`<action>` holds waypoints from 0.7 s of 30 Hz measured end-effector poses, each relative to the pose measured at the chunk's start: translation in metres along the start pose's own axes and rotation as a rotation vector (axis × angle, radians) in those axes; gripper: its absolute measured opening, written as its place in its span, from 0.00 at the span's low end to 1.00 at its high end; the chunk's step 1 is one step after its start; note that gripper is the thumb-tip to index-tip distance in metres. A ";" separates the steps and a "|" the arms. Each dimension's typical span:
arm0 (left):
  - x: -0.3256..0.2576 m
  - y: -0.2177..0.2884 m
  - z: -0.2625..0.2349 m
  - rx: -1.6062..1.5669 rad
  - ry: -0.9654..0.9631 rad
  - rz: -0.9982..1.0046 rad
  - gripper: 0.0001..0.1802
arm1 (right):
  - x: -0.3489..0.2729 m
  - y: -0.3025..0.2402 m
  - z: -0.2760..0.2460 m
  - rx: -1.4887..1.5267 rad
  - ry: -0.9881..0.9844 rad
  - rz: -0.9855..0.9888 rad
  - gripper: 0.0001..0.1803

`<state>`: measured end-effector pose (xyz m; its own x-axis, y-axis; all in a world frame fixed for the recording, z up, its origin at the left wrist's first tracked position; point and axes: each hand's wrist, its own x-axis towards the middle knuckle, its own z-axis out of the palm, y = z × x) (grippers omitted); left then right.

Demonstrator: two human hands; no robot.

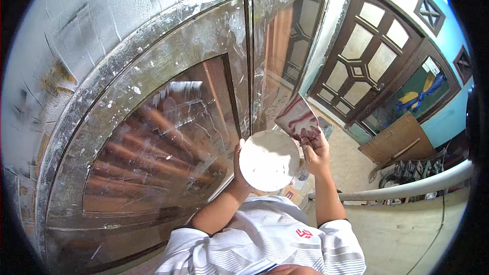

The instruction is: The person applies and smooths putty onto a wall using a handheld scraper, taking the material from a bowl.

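My left hand (pixel 239 168) grips the left edge of a round, whitish disc-shaped thing (pixel 269 162), held up in front of my chest. Bright light falls across its face; whether it is a lid, a plate or a tub seen from above I cannot tell. Just to its right, my right hand (pixel 317 157) is closed on the lower end of a flat, four-sided piece (pixel 298 118). That piece is glossy, maroon with pale smears, and points up and to the left. Its exact kind does not show. The fingers of my left hand are partly hidden by the disc.
A paint-spattered wooden frame with glass panes (pixel 168 137) stands close on the left. A brown panelled door (pixel 359 56) is at the far right. Below it lean a brown board (pixel 397 140) and a rack (pixel 415 173). A pale rail (pixel 397 191) curves along my right.
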<state>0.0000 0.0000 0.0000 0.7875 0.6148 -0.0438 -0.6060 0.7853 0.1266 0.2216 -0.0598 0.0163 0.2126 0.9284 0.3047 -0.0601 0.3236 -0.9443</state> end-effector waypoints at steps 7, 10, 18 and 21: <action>0.001 -0.003 0.005 -0.014 -0.055 -0.011 0.46 | 0.001 -0.008 0.007 -0.076 -0.046 -0.025 0.38; 0.003 -0.001 0.006 0.100 0.019 -0.022 0.45 | 0.002 -0.024 0.004 -0.132 -0.219 0.058 0.43; -0.001 0.005 -0.001 -0.073 -0.061 -0.125 0.45 | 0.015 -0.040 0.007 -0.386 -0.399 -0.008 0.45; -0.003 0.008 0.012 -0.044 -0.099 -0.133 0.50 | 0.015 -0.041 0.011 -0.528 -0.403 0.003 0.44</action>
<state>-0.0061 0.0039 0.0128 0.8668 0.4969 0.0409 -0.4986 0.8629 0.0829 0.2163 -0.0571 0.0614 -0.1747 0.9579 0.2281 0.4474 0.2835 -0.8482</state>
